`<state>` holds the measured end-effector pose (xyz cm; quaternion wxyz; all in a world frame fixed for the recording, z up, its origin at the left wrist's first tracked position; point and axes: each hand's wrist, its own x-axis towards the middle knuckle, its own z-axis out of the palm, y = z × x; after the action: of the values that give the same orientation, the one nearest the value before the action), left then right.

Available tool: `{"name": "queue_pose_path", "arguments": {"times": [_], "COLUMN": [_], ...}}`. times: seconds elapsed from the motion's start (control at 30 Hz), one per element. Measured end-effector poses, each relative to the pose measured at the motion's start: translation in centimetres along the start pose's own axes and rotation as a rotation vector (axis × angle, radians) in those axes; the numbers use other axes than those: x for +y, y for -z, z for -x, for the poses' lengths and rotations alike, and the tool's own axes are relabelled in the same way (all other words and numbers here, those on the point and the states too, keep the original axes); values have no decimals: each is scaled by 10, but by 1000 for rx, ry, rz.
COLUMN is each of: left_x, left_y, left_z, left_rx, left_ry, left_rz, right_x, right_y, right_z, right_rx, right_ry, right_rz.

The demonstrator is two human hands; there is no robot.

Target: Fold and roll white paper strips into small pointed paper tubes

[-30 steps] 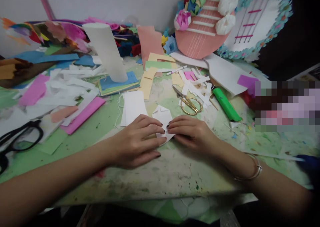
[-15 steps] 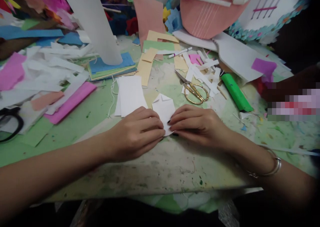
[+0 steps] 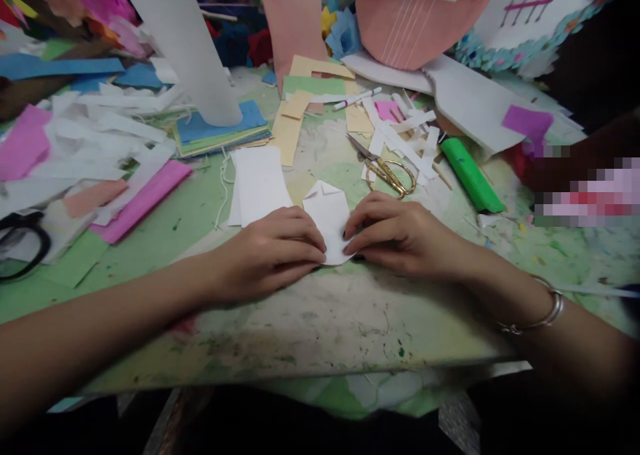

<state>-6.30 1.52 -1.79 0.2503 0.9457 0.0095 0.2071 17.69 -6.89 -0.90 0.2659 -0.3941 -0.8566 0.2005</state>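
Note:
A small white piece of paper [image 3: 327, 218] lies on the table between my hands, its far corners folded inward and its near edge curling up. My left hand [image 3: 280, 245] pinches its near left edge, fingers together. On the near right edge, my right hand [image 3: 395, 235] grips the paper between thumb and fingertips. A stack of white paper sheets [image 3: 263, 185] rests just beyond my left hand. Gold-handled scissors [image 3: 385, 168] lie half open beyond my right hand.
White paper strips [image 3: 100, 135] and a pink paper roll [image 3: 145, 198] cover the left side, near black-handled scissors [image 3: 25, 245]. A white tube [image 3: 185, 55] stands on coloured sheets [image 3: 220, 138]. At right are a green roll [image 3: 473, 175] and another person's arm [image 3: 575, 155].
My fingertips have moved slightly apart along the near edge of the paper, showing more of it. The whole view has shifted a little.

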Motion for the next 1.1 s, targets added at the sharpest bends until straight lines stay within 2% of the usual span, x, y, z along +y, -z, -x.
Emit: {"name": "queue_pose_path", "arguments": {"times": [0.17, 0.4, 0.57, 0.7, 0.97, 1.1], "left_x": [-4, -4, -5, -3, 1, 5], "left_y": [2, -1, -2, -1, -3, -4], "left_z": [-1, -2, -4, -6, -9, -13], "left_rx": [-23, -69, -83, -86, -78, -31], "left_ry": [56, 61, 78, 146, 224, 356], "left_rz": [109, 57, 61, 99, 110, 95], "right_x": [4, 6, 4, 1, -4, -5], "right_y": [3, 6, 4, 1, -6, -8], "right_z": [0, -1, -3, -5, -8, -8], "right_rx": [-61, -129, -122, -117, -104, -52], "right_ry": [-30, -10, -11, 0, -44, -115], "right_rz": [-33, -59, -85, -105, -48, -60]}}
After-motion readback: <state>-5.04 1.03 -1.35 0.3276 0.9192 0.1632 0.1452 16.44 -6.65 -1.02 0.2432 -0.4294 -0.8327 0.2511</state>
